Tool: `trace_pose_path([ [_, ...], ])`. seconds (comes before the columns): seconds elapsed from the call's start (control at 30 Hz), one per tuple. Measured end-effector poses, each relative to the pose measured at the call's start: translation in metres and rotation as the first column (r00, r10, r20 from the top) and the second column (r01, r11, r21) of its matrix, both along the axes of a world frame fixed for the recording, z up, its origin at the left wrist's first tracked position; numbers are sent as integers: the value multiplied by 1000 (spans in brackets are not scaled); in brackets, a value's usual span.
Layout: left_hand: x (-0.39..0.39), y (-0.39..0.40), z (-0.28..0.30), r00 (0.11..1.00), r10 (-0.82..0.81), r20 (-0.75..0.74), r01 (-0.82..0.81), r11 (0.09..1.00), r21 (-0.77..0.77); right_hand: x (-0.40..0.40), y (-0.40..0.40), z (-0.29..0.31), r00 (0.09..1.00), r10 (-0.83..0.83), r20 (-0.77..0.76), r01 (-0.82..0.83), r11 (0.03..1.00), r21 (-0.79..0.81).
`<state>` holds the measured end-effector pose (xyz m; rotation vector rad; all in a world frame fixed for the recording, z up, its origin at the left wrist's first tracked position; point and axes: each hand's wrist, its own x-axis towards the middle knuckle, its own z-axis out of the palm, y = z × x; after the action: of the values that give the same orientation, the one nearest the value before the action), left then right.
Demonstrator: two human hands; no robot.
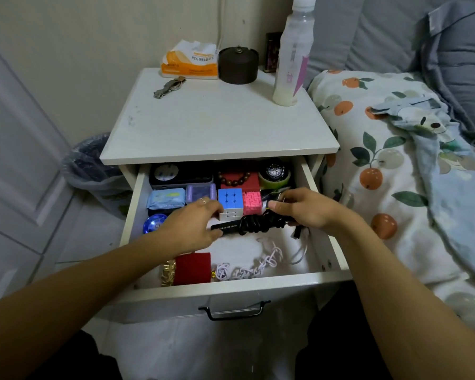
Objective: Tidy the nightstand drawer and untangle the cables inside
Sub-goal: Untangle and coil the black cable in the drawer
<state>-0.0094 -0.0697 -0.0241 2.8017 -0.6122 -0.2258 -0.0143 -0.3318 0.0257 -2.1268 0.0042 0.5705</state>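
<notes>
The drawer (pixel 324 278) of the nightstand (pixel 220 124) stands pulled out, and everything below is placed against the puzzle cube (pixel 230 200) in its middle.

Just in front of the cube lies the black cable (pixel 254 224), wound into a tight bundle with a flat black end sticking out to the left. Its long axis runs left to right, roughly parallel to the drawer front. The right hand (pixel 305 208), to the right of the cube, has its fingers curled round the right end of the bundle, thumb pointing toward the cube. The left hand (pixel 195 223), in front and to the left of the cube, reaches in with fingers loosely bent and holding nothing that I can see; its fingertips sit near the flat left end, whether touching it I cannot tell.

So the bundle lies between the two hands, the right already gripping one end and the left nearest the free one. By my judgement, the coming move turns on the left hand taking that flat end, so the coils can be pulled apart along the axis.

Farther forward of the cube, by the drawer front, a white cable (pixel 261 264) lies knotted in a chain, not yet handled. A red box (pixel 192 268) sits left of it. A pink maze cube (pixel 252 202) touches the cube's right side.
</notes>
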Motion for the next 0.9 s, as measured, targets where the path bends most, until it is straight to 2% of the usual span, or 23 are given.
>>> trace_pose_path([
  [0.13, 4, -3, -10, 998, -57, 10, 53, 972, 227, 4, 9, -16, 996, -39, -79, 45, 996, 74],
  [0.27, 9, 0, -12, 999, -23, 37, 14, 976, 219, 11, 16, -35, 988, -76, -132, 70, 996, -46],
  [0.4, 10, 0, -15, 998, -14, 59, -1, 969, 247, 19, 27, -50, 997, -56, -56, 40, 969, -242],
  [0.47, 10, 0, -17, 997, -5, 76, -16, 961, 275, 22, 31, -53, 997, -81, -1, 77, 955, -287],
  [0.8, 9, 5, -24, 991, -46, 123, -12, 902, 431, 22, 38, -59, 978, -186, 95, 208, 918, -338],
  [0.9, 8, 4, -23, 991, -49, 128, -10, 906, 424, 20, 39, -57, 967, -229, 111, 254, 909, -331],
])
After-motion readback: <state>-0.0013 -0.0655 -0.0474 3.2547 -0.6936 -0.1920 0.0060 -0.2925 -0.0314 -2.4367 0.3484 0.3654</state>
